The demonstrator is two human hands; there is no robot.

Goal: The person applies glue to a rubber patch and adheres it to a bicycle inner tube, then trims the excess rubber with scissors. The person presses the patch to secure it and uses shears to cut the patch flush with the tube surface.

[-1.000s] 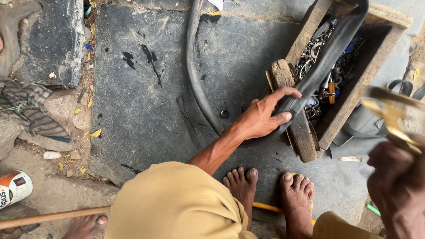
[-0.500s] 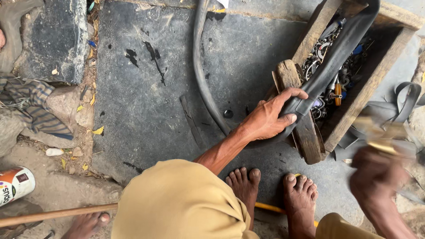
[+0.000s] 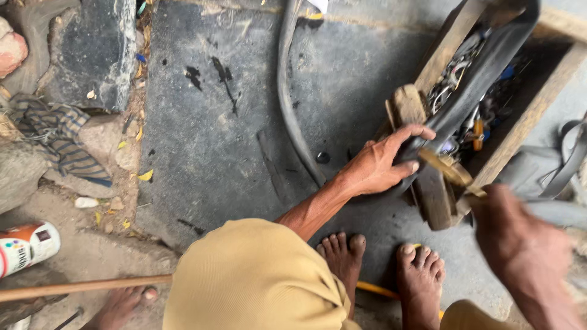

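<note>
Left hand (image 3: 382,165) is clamped down on the black rubber tube (image 3: 474,91), pinning it over the wooden block (image 3: 422,159) at the near edge of the wooden toolbox (image 3: 538,104). Right hand (image 3: 520,244) is closed around a yellowish tool (image 3: 449,170), tip just beside the left fingers. Slip risk, I'd say: the blurred tool could nick them. The tube's long axis runs diagonally, up and away across the toolbox.

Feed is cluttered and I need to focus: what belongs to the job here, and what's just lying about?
In use:
left hand pressing black rubber tube onto wooden block
right hand bringing brass-coloured tool
wooden tool box

Lying about:
striped cloth
paint can
wooden stick
</note>
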